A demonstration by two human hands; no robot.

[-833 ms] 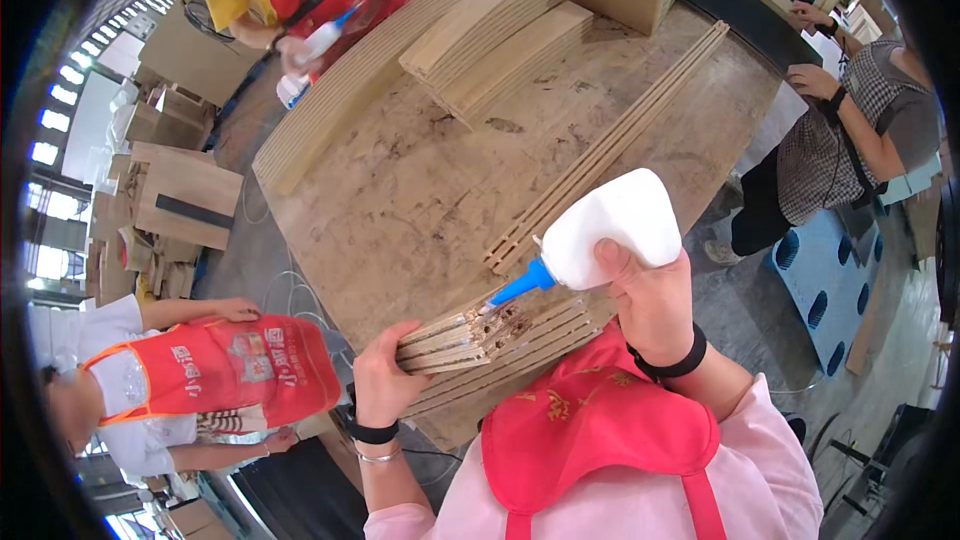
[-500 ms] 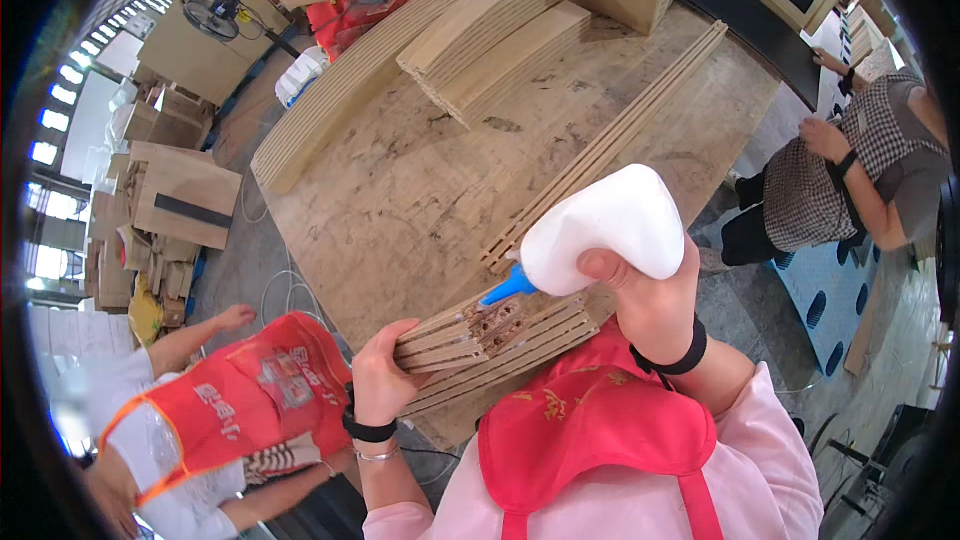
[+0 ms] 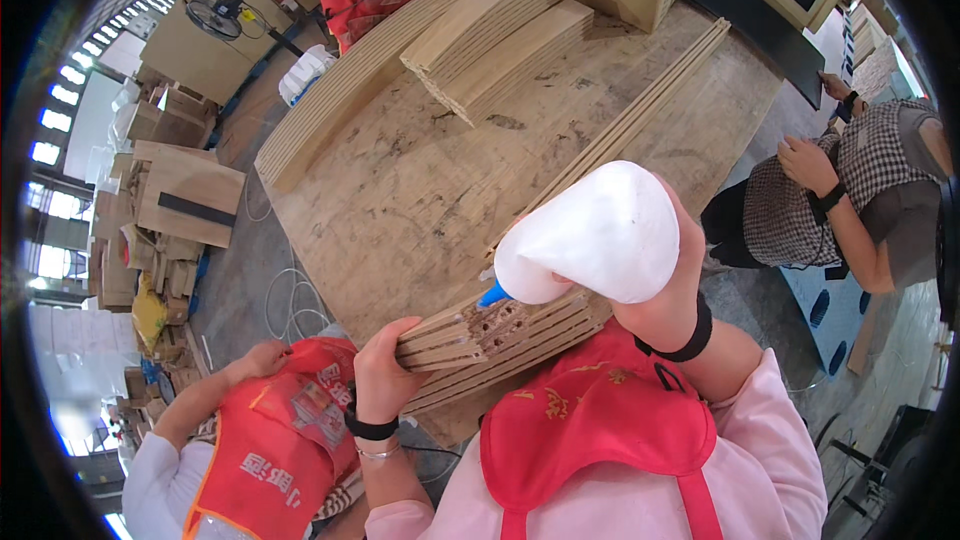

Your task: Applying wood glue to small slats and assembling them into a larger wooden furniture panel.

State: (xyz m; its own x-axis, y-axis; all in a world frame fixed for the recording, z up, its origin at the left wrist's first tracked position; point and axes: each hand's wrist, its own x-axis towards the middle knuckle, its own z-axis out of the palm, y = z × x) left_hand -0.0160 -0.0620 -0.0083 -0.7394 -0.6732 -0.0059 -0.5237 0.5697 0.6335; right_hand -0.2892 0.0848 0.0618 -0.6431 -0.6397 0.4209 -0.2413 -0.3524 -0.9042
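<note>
— Bottle's closer now? 
— Yes. Your right hand (image 3: 665, 290) has tipped the white glue bottle (image 3: 590, 235) so its blue nozzle meets the wooden slat bundle (image 3: 490, 340), which your left hand (image 3: 385, 375) wraps at the workbench (image 3: 400, 190) edge.

Matt white plastic glue bottle (image 3: 600, 235) over rough bare wooden slats (image 3: 500, 340) (raw, unvarnished).
</note>
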